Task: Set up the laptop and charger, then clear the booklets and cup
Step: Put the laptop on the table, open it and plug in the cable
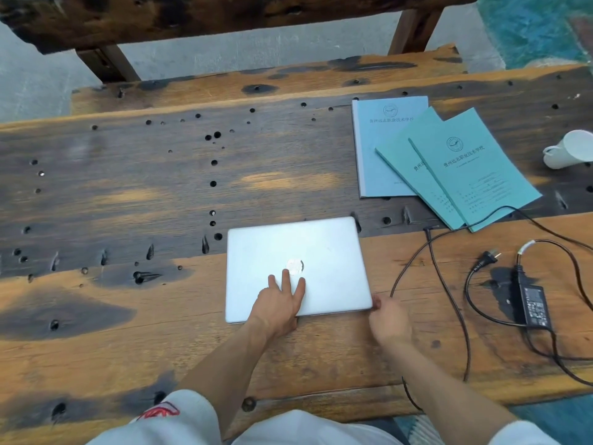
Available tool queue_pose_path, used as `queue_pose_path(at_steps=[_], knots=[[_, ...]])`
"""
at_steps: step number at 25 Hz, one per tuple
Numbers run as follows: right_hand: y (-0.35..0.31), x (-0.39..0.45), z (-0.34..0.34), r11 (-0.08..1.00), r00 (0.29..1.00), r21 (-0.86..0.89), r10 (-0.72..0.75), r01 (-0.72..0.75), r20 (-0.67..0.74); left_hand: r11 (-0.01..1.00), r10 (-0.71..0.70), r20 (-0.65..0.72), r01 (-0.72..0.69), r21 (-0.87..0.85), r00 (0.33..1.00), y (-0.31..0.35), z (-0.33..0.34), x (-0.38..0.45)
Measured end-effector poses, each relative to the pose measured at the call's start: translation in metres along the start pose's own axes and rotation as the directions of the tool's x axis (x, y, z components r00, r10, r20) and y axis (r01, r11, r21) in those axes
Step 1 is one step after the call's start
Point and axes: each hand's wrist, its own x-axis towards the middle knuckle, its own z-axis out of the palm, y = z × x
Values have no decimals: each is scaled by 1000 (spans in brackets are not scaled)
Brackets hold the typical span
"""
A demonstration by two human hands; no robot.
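A closed silver laptop (324, 252) lies flat near the table's front edge. My left hand (279, 303) rests palm down on its lid, fingers spread. My right hand (390, 319) touches the laptop's near right corner with its fingertips. To the right lies the black charger brick (534, 306) with its wall plug (486, 256) and tangled cables; the barrel connector (428, 231) lies free beside the laptop's far right corner. Three blue-green booklets (475, 168) fan out at the back right. A white cup (569, 149) lies on its side at the right edge.
The wooden table (128, 194) is dark-stained with many holes. A wooden bench (224, 14) stands beyond its far edge. The charger's cable (449, 300) loops across the wood right of the laptop and over the front edge.
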Motion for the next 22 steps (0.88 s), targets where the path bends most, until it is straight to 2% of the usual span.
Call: queue_pose_path(at_steps=[1, 2, 4, 9, 12, 19, 22], knots=[[7, -16, 6, 961, 993, -258, -112, 101, -28, 1000, 2, 0, -2, -5, 1000, 0, -1, -1], [14, -31, 12, 868, 974, -457, -226, 196, -11, 1000, 4, 1, -4, -5, 1000, -1, -2, -2], [26, -48, 22, 691, 926, -639, -364, 339, 97, 1000, 4, 3, -4, 4, 1000, -1, -5, -3], [30, -50, 20, 577, 877, -669, -392, 469, 277, 999, 13, 6, -13, 38, 1000, 1, -11, -8], [28, -46, 13, 548, 854, -658, -390, 516, 346, 997, 30, -9, -29, 66, 1000, -3, -18, -11], [16, -45, 4, 534, 835, -642, -372, 550, 406, 981, 159, -4, -157, 114, 987, -21, -66, -22], [13, -42, -3, 517, 813, -627, -380, 582, 442, 982, 184, -4, -184, 50, 983, -37, -95, -28]])
